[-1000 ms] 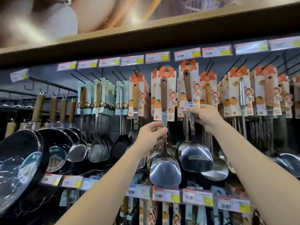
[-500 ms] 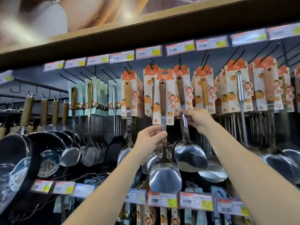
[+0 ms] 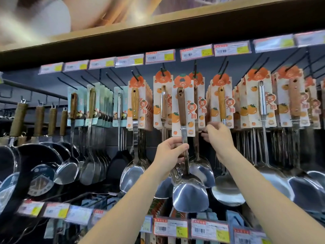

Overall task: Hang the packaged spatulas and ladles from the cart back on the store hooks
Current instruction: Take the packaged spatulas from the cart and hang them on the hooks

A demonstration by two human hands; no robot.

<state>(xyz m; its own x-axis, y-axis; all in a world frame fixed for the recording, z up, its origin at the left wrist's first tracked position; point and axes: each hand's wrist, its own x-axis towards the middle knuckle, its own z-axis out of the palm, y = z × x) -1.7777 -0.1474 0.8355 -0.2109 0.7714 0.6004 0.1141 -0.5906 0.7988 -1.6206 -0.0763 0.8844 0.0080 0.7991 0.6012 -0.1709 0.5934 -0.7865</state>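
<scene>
My left hand (image 3: pixel 171 151) grips the steel shaft of a packaged spatula (image 3: pixel 190 192) with a dark wooden handle and an orange-printed card (image 3: pixel 175 110). It holds the spatula upright in front of the display, with the card's top just below a hook. Behind this card, a second packaged spatula (image 3: pixel 202 169) hangs from a black hook (image 3: pixel 194 67). My right hand (image 3: pixel 219 138) pinches at the lower edge of that pack, fingers closed. Much of the second card is hidden.
More carded spatulas and ladles (image 3: pixel 260 106) fill the hooks to the right, and blue-carded ones (image 3: pixel 91 106) hang to the left. Black pans (image 3: pixel 40 166) hang at far left. A wooden shelf (image 3: pixel 175 23) runs overhead. Price-tag rails (image 3: pixel 193 54) run above, and another rail (image 3: pixel 209 228) runs below.
My right hand has lifted its spatula so that its card now hangs on the hook, and the hand has slipped to the card's lower edge. My left hand has raised its spatula slightly.
</scene>
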